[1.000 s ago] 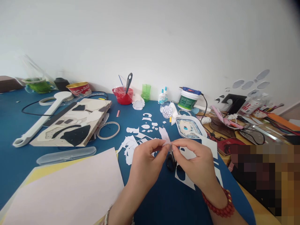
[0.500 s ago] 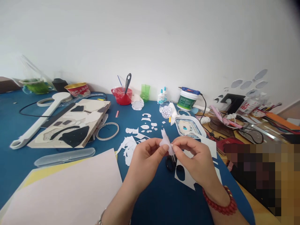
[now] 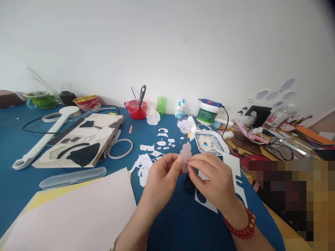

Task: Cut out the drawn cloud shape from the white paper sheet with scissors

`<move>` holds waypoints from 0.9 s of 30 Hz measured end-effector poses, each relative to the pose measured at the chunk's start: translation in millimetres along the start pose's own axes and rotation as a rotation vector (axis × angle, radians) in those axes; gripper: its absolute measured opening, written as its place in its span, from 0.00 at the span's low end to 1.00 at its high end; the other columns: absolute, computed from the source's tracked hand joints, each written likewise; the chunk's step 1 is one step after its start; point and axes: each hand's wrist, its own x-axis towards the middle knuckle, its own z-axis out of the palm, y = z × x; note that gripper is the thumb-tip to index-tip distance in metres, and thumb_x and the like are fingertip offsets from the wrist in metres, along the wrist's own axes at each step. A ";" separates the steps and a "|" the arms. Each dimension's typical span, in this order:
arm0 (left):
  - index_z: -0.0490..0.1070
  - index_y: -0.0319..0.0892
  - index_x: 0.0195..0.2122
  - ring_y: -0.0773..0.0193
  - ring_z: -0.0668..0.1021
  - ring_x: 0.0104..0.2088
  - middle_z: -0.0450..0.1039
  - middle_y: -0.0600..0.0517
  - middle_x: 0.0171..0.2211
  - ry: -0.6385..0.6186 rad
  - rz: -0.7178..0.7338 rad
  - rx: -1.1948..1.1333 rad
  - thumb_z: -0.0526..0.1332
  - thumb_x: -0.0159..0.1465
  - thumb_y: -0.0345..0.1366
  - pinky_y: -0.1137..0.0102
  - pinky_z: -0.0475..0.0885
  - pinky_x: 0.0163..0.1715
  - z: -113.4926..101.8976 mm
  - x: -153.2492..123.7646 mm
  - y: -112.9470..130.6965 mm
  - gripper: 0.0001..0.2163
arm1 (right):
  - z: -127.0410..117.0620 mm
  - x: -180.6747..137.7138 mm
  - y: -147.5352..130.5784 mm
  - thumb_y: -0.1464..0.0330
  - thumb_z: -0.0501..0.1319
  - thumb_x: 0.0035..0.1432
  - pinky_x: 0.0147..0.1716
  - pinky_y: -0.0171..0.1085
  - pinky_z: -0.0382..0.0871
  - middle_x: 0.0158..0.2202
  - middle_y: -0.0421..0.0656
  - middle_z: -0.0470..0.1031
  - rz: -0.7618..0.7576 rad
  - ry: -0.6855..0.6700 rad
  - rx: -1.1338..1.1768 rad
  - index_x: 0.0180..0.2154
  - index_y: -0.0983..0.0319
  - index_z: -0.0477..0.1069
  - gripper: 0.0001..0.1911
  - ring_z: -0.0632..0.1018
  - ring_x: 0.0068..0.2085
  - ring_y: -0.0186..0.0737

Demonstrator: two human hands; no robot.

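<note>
Between my two hands is a small white paper cutout [image 3: 186, 152] with a wavy edge, held up above the blue table. My left hand [image 3: 164, 174] pinches its left side between thumb and fingers. The fingertips of my right hand [image 3: 213, 177] close on its right lower edge. Just below the cutout, the black handle of scissors [image 3: 188, 183] shows in part, the rest hidden. White paper scraps [image 3: 143, 167] lie left of my hands, and several small cut paper pieces [image 3: 161, 143] are spread beyond them. A white sheet with cut-out holes [image 3: 209, 205] lies partly under my right hand.
At front left are large pale paper sheets [image 3: 78, 212] and a clear plastic case [image 3: 73, 177]. Behind stands a board with grey and black shapes [image 3: 81, 139]. Toward the wall are a red bowl [image 3: 138, 109], glue bottles [image 3: 179, 111], a white tub [image 3: 206, 113] and a patterned tray [image 3: 227, 148].
The paper cutout has turned so that its broad face shows, where before it was seen more edge-on. My right fingers have shifted slightly left and down along it.
</note>
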 end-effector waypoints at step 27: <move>0.75 0.40 0.37 0.60 0.81 0.35 0.80 0.50 0.35 0.472 -0.011 -0.381 0.68 0.55 0.46 0.63 0.78 0.41 -7.8 6.0 5.8 0.15 | -29.2 -4.2 73.9 0.60 0.62 0.53 0.32 0.39 0.67 0.29 0.44 0.75 0.793 -0.077 0.216 0.29 0.63 0.75 0.12 0.75 0.32 0.43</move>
